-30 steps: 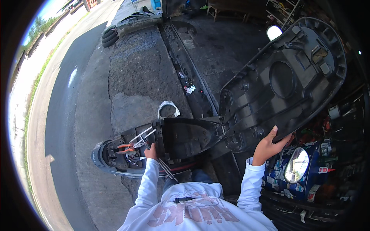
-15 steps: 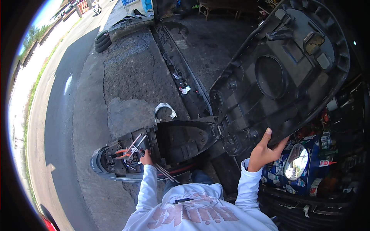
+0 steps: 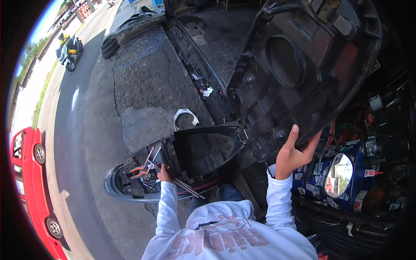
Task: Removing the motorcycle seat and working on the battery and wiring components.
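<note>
The seat (image 3: 318, 82) is already up, standing open to the right of the storage box (image 3: 203, 149); the right hand (image 3: 294, 155) grips its edge. Left of the box, orange-handled pliers (image 3: 138, 171) lie uncleared on the tail (image 3: 113, 182). The left hand (image 3: 164, 174) curls beside metal rods (image 3: 189, 189); I can't tell its exact hold. Lettering marks the tail left of the box and the shirt (image 3: 221, 234) below it.

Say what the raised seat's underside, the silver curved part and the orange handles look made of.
Seat underside: probably satin black plastic, by its moulded ribs and soft sheen.
Silver curved part: bright and smooth; metal or painted plastic.
Orange handles: likely plastic or rubber, by their even colour; finish unclear.
</note>
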`<state>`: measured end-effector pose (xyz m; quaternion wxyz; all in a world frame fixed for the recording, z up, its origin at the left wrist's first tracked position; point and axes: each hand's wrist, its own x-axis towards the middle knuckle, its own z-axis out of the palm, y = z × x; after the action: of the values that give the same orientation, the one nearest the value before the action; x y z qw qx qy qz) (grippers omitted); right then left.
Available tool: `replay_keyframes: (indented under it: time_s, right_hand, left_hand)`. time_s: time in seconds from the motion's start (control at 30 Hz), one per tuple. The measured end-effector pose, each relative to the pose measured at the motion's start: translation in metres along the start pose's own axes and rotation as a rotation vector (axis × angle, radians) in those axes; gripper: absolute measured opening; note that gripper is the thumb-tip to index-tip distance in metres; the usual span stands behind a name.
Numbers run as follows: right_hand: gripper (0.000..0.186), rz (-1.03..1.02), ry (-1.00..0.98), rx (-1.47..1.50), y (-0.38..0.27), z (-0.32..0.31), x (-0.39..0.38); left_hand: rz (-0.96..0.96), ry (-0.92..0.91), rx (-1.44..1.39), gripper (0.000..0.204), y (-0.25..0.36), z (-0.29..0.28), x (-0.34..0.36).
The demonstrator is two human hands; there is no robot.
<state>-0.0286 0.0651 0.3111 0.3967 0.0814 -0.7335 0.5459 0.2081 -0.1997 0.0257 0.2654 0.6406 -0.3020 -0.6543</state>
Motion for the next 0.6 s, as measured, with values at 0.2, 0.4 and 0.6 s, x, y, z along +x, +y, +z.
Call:
replay_keyframes:
  time_s: [0.2,0.4,0.6]
  right_hand:
    - [0.051,0.000,0.027,-0.049,0.003,0.006,0.009]
    - [0.047,-0.009,0.069,-0.130,0.020,0.001,0.011]
    - [0.043,0.065,0.086,-0.163,0.026,-0.005,0.020]
  left_hand:
    - [0.009,0.044,0.014,0.022,-0.001,0.002,-0.008]
    - [-0.004,0.056,0.007,0.019,0.002,0.006,-0.020]
    - [0.023,-0.016,0.025,0.017,-0.005,-0.004,-0.014]
